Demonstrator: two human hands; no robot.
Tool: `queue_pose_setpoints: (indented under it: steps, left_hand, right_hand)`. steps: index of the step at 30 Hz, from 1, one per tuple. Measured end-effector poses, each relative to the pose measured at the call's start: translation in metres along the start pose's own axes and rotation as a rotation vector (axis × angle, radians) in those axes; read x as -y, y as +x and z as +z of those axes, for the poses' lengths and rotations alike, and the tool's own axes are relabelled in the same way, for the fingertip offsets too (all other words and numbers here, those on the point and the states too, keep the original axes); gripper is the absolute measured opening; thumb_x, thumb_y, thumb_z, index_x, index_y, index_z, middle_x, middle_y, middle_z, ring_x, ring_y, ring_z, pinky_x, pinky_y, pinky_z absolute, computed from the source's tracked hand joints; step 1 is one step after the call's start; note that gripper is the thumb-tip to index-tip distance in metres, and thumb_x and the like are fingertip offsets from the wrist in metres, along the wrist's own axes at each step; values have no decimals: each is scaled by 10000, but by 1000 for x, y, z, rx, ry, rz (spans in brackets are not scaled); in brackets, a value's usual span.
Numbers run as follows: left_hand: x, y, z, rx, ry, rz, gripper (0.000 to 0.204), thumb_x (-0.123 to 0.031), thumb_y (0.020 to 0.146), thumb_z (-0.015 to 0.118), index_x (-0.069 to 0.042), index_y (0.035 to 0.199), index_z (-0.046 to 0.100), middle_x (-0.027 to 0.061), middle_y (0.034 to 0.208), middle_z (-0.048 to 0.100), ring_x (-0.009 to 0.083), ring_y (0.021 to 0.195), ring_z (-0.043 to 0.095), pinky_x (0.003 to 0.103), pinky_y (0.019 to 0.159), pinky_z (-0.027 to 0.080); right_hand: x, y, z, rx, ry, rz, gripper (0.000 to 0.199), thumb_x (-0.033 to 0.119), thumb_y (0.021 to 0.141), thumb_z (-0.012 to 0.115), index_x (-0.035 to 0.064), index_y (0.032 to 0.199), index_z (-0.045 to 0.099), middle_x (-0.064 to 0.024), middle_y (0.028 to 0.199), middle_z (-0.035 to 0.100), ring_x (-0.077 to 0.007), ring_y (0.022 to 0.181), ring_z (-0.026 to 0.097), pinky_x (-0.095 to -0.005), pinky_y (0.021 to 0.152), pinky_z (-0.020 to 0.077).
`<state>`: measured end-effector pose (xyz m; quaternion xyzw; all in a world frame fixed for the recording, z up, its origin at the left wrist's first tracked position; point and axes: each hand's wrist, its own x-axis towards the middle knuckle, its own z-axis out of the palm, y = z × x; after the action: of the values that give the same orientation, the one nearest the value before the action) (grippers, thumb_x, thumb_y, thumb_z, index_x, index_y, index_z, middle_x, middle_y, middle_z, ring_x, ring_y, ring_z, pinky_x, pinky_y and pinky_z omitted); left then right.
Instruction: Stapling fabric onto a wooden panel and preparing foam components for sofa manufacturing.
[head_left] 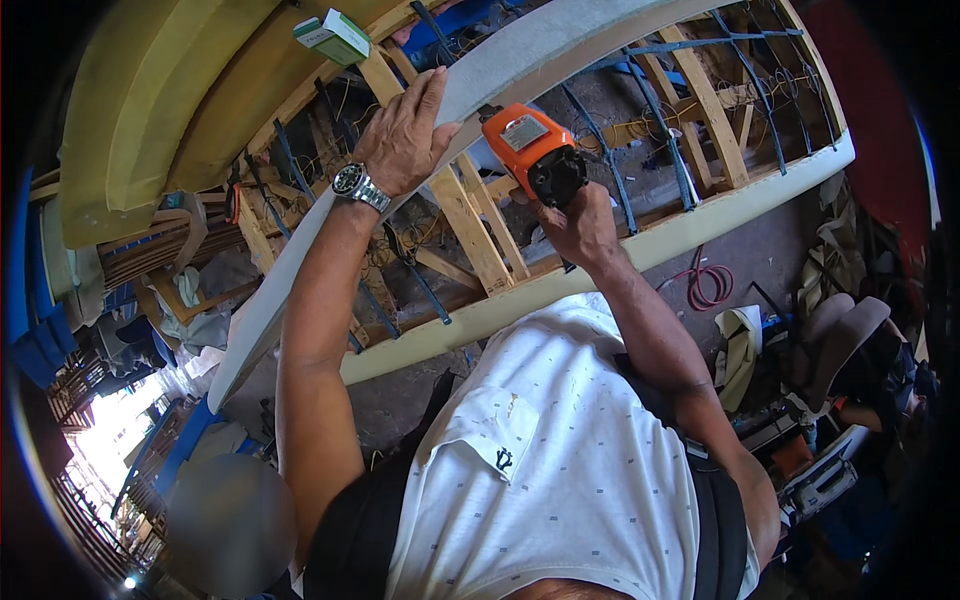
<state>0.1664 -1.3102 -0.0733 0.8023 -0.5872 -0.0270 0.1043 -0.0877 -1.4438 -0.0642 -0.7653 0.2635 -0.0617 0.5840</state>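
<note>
Fastening a padded strip to an upturned wooden seat frame.

The left hand (pixel 405 135), fingers flat and open, is pressing the grey padded strip (pixel 520 55) against the wooden frame (pixel 470 225), while the right hand (pixel 578 228) is gripping an orange power stapler (pixel 530 145), its nose pointing at the strip just beside the left thumb. Judging by this pose, fastening is under way; the next shot calls for steady pressure and fingers kept apart from the nose. Springs and webbing are showing inside the frame; yellow foam (pixel 150 100), a small green-and-white box (pixel 333 36) and a red coiled hose (pixel 708 285) are crowding the workshop floor.
</note>
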Motion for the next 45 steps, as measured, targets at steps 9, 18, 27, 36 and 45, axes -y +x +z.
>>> queue_pose_setpoints:
  steps: [9,18,27,36,45]
  left_hand:
    - [-2,2,5,-17,-1,40,742,-441,992,493,-93,1593,231,188,1532,414,409,1270,534,516,1042,478]
    - [-2,-4,3,6,-16,6,781,-370,958,592,-100,1595,230,167,1557,388,382,1313,507,490,1096,440]
    - [3,-5,-2,39,-88,-7,835,-333,928,663,-103,1598,220,170,1581,365,377,1351,480,472,1130,414]
    - [3,-2,-2,28,-88,-16,856,-315,898,693,-112,1596,239,181,1572,382,381,1361,476,480,1127,418]
    - [64,8,-30,272,-1381,-383,746,-562,1049,412,10,1527,384,129,1504,523,224,1347,539,362,1109,427]
  right_hand:
    - [-23,-14,5,-41,52,-206,221,242,916,739,53,1026,702,-83,817,709,-184,735,695,-341,673,561]
    - [-12,-11,18,-85,-54,-240,213,195,885,754,66,1048,706,-75,782,699,-199,672,679,-350,637,552]
    - [-7,-18,20,-34,52,-235,268,212,893,770,46,1090,696,-92,858,714,-174,755,677,-328,693,546]
    - [-10,-12,31,-56,-86,-178,228,181,896,767,60,1082,713,-61,854,727,-145,750,681,-304,695,548]
    - [6,-17,21,-61,-34,-59,263,236,897,746,80,1105,706,-132,827,720,-248,775,721,-363,707,555]
